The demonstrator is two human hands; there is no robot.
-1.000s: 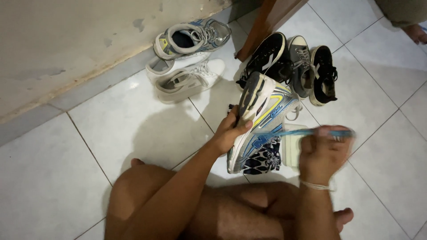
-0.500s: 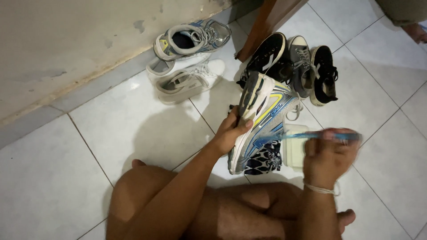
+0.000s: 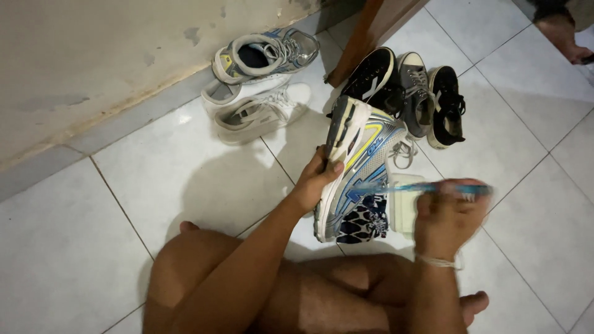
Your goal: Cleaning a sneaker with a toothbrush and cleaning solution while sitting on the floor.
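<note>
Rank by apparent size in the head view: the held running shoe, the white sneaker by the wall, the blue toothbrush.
1. Held running shoe, though it is nearer the camera.
2. White sneaker.
3. Blue toothbrush, thinnest, blurred, in the right hand.

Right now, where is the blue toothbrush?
In the head view, the blue toothbrush is right of centre, gripped in the right hand, its head against the side of the silver running shoe held by the left hand.

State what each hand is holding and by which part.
The left hand grips the silver, blue and yellow running shoe by its sole edge, around mid-length. The right hand holds a blue toothbrush by the handle end.
</note>
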